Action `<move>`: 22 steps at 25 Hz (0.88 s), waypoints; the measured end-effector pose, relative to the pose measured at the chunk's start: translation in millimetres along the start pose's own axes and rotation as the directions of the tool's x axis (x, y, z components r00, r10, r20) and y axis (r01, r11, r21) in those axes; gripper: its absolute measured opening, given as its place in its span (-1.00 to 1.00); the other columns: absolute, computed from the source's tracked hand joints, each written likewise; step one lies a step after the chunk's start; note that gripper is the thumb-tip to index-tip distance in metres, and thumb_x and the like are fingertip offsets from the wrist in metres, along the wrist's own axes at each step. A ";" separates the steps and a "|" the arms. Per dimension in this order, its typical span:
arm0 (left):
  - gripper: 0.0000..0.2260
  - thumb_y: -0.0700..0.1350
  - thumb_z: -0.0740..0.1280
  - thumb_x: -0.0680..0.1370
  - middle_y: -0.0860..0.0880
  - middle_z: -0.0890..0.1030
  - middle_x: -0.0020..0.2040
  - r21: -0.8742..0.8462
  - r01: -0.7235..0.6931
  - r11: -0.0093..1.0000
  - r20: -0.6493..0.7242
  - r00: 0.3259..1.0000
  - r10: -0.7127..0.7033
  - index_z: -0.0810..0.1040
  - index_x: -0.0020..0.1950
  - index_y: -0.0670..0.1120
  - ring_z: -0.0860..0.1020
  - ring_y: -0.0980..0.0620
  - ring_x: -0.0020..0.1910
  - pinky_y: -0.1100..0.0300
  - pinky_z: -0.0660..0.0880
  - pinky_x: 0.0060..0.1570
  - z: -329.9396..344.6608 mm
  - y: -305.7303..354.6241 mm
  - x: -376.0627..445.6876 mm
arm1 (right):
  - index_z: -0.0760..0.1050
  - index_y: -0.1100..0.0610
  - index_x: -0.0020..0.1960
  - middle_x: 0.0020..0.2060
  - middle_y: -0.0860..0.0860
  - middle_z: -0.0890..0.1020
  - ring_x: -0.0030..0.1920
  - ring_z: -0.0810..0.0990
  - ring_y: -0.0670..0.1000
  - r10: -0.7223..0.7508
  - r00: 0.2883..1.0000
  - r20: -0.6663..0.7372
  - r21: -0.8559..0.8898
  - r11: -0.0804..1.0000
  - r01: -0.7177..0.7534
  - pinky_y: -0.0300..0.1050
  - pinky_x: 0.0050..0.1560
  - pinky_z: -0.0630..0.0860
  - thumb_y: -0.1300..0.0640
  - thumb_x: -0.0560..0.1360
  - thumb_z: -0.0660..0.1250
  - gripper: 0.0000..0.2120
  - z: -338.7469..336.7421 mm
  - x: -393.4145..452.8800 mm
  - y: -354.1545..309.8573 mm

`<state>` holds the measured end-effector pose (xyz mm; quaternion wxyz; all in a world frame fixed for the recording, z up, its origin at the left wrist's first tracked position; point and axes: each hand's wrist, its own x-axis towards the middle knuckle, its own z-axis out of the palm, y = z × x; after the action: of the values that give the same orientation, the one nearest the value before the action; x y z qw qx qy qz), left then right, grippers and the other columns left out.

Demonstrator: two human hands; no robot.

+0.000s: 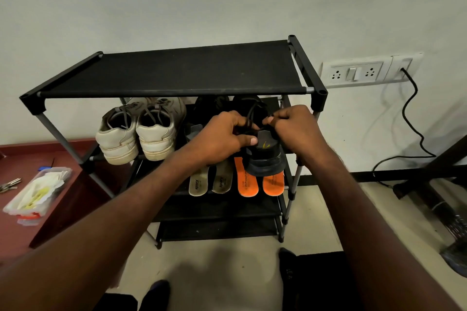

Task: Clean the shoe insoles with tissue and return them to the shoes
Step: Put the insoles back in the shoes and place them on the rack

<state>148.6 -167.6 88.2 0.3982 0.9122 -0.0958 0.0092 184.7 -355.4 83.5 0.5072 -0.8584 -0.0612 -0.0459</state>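
Two bare hands are working at a black sneaker (265,159) pulled to the front edge of a shoe rack's (177,73) middle shelf: the left hand (222,139) is pinching its heel collar, thumb pressed on the heel tab, while the right hand (295,129) is closing its fingers (269,121) on the collar or laces at the other side. Directly below the fingers, on the next shelf down, four insoles are lying out of their shoes: two beige insoles (211,180) and two orange insoles (260,180). By that count, the return step looks unfinished; whether they are already wiped cannot be told. Left of the fingers, two white sneakers (137,131) are sitting side by side. Behind the fingers, a second dark shoe (212,105) is showing only partly. Far to the left, one open tissue pack (38,189) is resting on a red desk (15,156).
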 end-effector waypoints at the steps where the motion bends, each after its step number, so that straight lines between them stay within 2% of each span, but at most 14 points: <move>1: -0.82 -0.20 0.47 0.58 0.00 0.64 0.13 -0.010 0.010 1.000 -0.010 1.000 -0.010 0.69 0.17 -0.05 0.68 0.08 0.00 0.12 0.67 0.01 -2.0 1.1 1.9 | 0.72 0.11 -0.14 -0.20 0.02 0.71 -0.09 0.68 0.05 0.014 1.000 0.000 0.015 1.000 -0.014 0.19 0.03 0.66 0.08 0.54 0.44 -0.86 1.5 1.2 0.6; 3: -0.88 -0.23 0.41 0.63 -0.08 0.70 -0.05 -0.049 0.015 0.999 -0.064 0.998 -0.018 0.70 0.11 -0.09 0.68 0.05 -0.20 0.12 0.67 -0.11 -7.5 2.5 8.8 | 0.72 0.08 -0.08 -0.18 0.00 0.73 -0.07 0.71 0.04 0.033 0.999 -0.021 0.078 0.996 -0.031 0.16 0.07 0.67 0.06 0.53 0.46 -0.90 2.3 2.8 1.0; 5: -0.89 -0.19 0.39 0.65 -0.10 0.70 -0.20 -0.040 0.029 0.999 -0.160 0.986 -0.035 0.72 0.07 -0.09 0.63 0.08 -0.32 0.20 0.61 -0.20 -9.4 4.8 16.8 | 0.71 0.09 0.03 -0.13 0.00 0.73 -0.05 0.71 0.01 0.037 0.999 -0.036 0.144 0.989 -0.031 0.13 0.10 0.67 0.07 0.52 0.49 -0.87 1.2 3.3 2.6; 7: -0.89 -0.18 0.41 0.63 -0.07 0.71 -0.17 0.027 0.013 1.000 -0.244 0.970 -0.006 0.74 0.07 -0.10 0.63 0.15 -0.25 0.24 0.60 -0.18 -5.6 8.0 24.6 | 0.70 0.10 0.03 -0.15 -0.02 0.72 -0.07 0.71 -0.02 0.032 0.998 -0.046 0.204 0.979 -0.022 0.09 0.11 0.67 0.10 0.53 0.49 -0.89 1.3 1.8 3.8; 9: -0.91 -0.18 0.45 0.60 -0.05 0.73 -0.08 0.112 -0.006 0.994 -0.295 0.955 0.039 0.76 0.05 -0.12 0.67 0.11 -0.08 0.18 0.63 -0.02 0.3 10.0 31.2 | 0.70 0.06 -0.06 -0.18 -0.02 0.72 -0.09 0.70 -0.01 0.013 0.999 -0.052 0.194 0.981 -0.003 0.09 0.09 0.66 0.09 0.58 0.44 -0.91 2.8 1.5 2.5; 13: -0.90 -0.22 0.47 0.57 -0.05 0.73 0.01 0.283 -0.044 0.958 -0.189 0.977 0.101 0.76 0.06 -0.14 0.66 0.04 0.07 0.16 0.59 0.11 8.8 6.6 36.1 | 0.59 0.14 -0.28 -0.36 0.08 0.62 -0.23 0.63 0.12 -0.038 0.999 -0.020 -0.030 0.999 0.038 0.09 -0.08 0.58 -0.10 0.67 0.26 -0.55 8.6 -1.8 1.9; 15: -0.86 -0.27 0.47 0.55 -0.07 0.74 -0.01 0.391 -0.094 0.916 -0.135 0.978 0.158 0.76 0.06 -0.11 0.68 -0.02 0.04 0.07 0.62 0.09 11.1 4.8 38.0 | 0.66 0.14 -0.24 -0.34 0.07 0.65 -0.24 0.65 0.08 -0.050 0.996 -0.071 -0.007 0.999 0.050 0.07 -0.10 0.63 -0.06 0.65 0.31 -0.61 10.0 -1.7 2.6; 18: -0.87 -0.19 0.50 0.55 -0.07 0.73 -0.04 0.472 -0.145 0.870 -0.081 0.975 0.207 0.75 0.07 -0.05 0.68 -0.07 -0.02 0.02 0.62 0.00 7.1 12.0 40.9 | 0.72 0.09 -0.04 -0.19 -0.01 0.73 -0.13 0.72 0.01 0.043 0.994 -0.099 0.200 0.980 -0.023 0.08 0.01 0.69 0.11 0.52 0.48 -0.93 12.1 2.9 4.5; 20: -0.86 -0.14 0.49 0.56 -0.07 0.73 0.00 0.510 -0.162 0.845 -0.043 0.976 0.213 0.73 0.11 -0.05 0.67 -0.06 0.01 0.03 0.60 0.02 1.3 15.7 42.1 | 0.71 0.05 0.00 -0.18 -0.04 0.74 -0.11 0.73 0.01 0.095 0.992 -0.089 0.265 0.962 -0.068 0.10 0.03 0.70 0.19 0.44 0.47 -0.85 15.6 5.3 3.5; 22: -0.82 -0.15 0.48 0.57 -0.07 0.72 0.07 0.547 -0.160 0.821 -0.021 0.979 0.204 0.72 0.17 -0.06 0.67 -0.06 0.07 0.03 0.60 0.07 -1.2 15.1 42.5 | 0.72 0.04 -0.01 -0.16 -0.06 0.75 -0.07 0.73 0.00 0.101 0.993 -0.059 0.294 0.952 -0.079 0.08 0.03 0.70 0.23 0.40 0.36 -0.75 18.0 4.3 0.5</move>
<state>187.6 -183.9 103.9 0.1244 0.9730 -0.1603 0.1097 189.3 -339.7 75.0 0.6315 -0.7741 -0.0094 -0.0446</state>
